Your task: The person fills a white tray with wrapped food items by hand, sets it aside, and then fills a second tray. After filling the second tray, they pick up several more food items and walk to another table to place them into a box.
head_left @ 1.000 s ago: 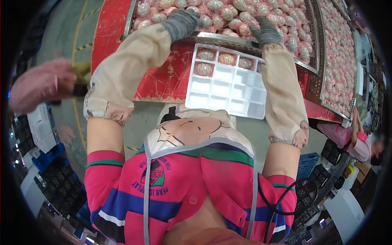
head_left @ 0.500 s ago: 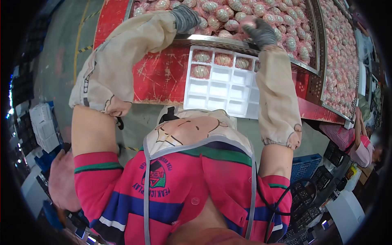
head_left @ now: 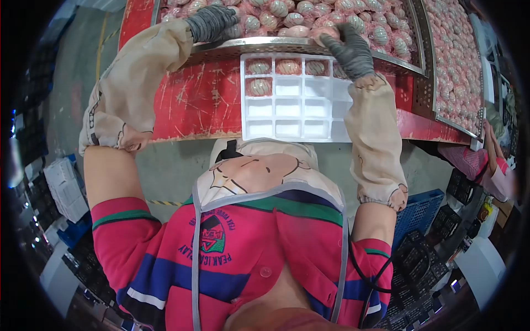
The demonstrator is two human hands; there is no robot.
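The red table (head_left: 204, 105) fills the space in front of me, and on it stands a long metal bin (head_left: 265, 44) with a heap (head_left: 287, 14) of round pink pieces in netting. A second bin (head_left: 458, 66), also full, lies to the right of it. The white tray (head_left: 287, 113) lies flat on the table between my two arms, with its far edge against the rim of the first bin. Three cells of its far row and the first cell of the next row each hold one netted piece, and the other cells that I can see are bare. Both my arms are stretched forward and up, in beige sleeve covers and grey gloves. My left hand (head_left: 212, 22) reaches over the rim on the left, palm down, with the fingers curled into the heap; I cannot tell if it grasps something. My right hand (head_left: 350, 49) is above the far right corner of the tray, the wrist bent and the fingers folded around one fruit (head_left: 327, 32), which it holds just at the rim of the bin. At the right edge there is the pink sleeve (head_left: 475, 163) of another person, well apart from me.
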